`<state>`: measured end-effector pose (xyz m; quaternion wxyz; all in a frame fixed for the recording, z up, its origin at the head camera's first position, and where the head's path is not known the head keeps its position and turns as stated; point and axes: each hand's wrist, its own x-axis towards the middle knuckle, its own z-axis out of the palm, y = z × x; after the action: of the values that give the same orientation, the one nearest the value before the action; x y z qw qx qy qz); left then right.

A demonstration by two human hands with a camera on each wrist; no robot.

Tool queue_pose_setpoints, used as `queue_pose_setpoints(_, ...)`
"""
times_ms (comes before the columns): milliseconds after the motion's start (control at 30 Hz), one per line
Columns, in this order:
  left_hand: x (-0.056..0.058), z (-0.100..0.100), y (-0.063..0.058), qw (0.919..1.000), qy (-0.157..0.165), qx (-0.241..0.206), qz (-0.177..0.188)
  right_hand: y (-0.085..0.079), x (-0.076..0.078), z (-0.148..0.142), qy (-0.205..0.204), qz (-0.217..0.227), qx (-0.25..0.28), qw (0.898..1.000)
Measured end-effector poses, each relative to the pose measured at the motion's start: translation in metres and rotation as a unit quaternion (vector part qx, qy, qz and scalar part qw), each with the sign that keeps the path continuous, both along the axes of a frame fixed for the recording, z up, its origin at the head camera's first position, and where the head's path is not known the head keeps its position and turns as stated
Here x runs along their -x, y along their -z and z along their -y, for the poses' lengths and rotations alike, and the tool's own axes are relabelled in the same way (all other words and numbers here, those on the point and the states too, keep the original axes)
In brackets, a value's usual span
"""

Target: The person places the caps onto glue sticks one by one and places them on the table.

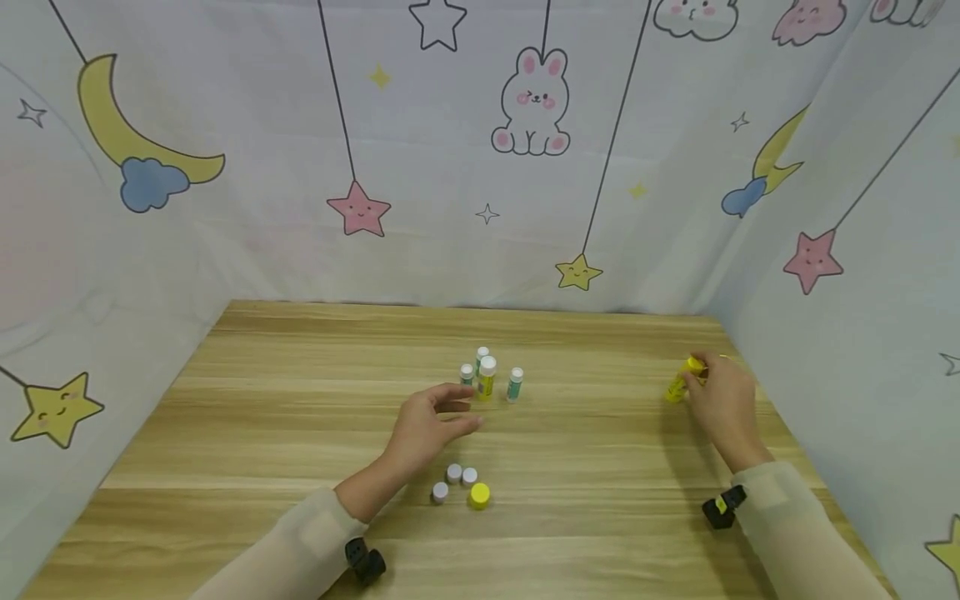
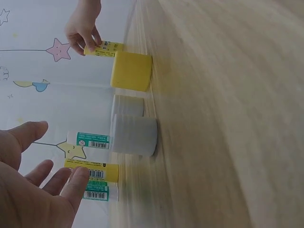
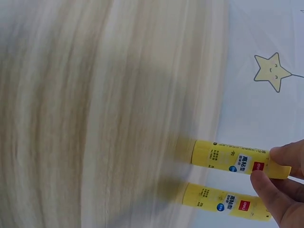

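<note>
At the table's right side, my right hand [image 1: 723,404] pinches the top end of a capped yellow glue stick [image 3: 228,158] between thumb and fingers. A second yellow glue stick [image 3: 223,202] stands right beside it, mostly hidden by the hand in the head view. My left hand [image 1: 435,425] holds nothing, its fingers spread loosely just in front of a group of uncapped glue sticks. That group has a yellow one [image 1: 486,383] with a white top and several green-and-white ones, including a green glue stick [image 1: 514,386] at its right.
Nearer the front of the wooden table [image 1: 585,467] lie a yellow cap [image 1: 480,497] and several whitish caps [image 1: 454,473]. A white patterned curtain [image 1: 450,250] closes off the back and both sides. Each sleeve carries a small black wrist camera [image 1: 365,561].
</note>
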<state>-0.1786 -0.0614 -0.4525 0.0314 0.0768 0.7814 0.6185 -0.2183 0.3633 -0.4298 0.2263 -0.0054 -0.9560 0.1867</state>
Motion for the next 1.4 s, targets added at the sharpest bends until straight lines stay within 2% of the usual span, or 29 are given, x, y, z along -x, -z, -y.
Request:
queue_pose_setpoints(133,0.001,-0.001,-0.001,1.0,0.004,-0.002,0.003,0.004,0.002,-0.003,-0.007,-0.028,-0.025,0.999)
queue_pose_setpoints(333,0.003,-0.004,0.0,0.9998,0.011,-0.01,0.013,0.006,0.004,-0.005,-0.005,-0.031,-0.03,0.999)
queue_pose_setpoints(533,0.004,-0.007,0.001,0.9996,0.02,-0.008,0.016,0.008,0.005,-0.006,-0.021,-0.04,-0.044,0.998)
queue_pose_setpoints(767,0.008,-0.009,0.005,0.9994,0.025,0.001,0.022,0.011,0.007,-0.006,-0.039,-0.07,-0.064,0.995)
queue_pose_setpoints(1100,0.011,-0.013,0.005,0.9987,0.038,0.016,0.031,0.009,0.004,-0.005,-0.033,-0.06,-0.069,0.995)
queue_pose_setpoints(1400,0.013,-0.015,0.007,0.998,0.042,0.029,0.039,0.002,-0.01,0.009,-0.044,-0.129,-0.083,0.987)
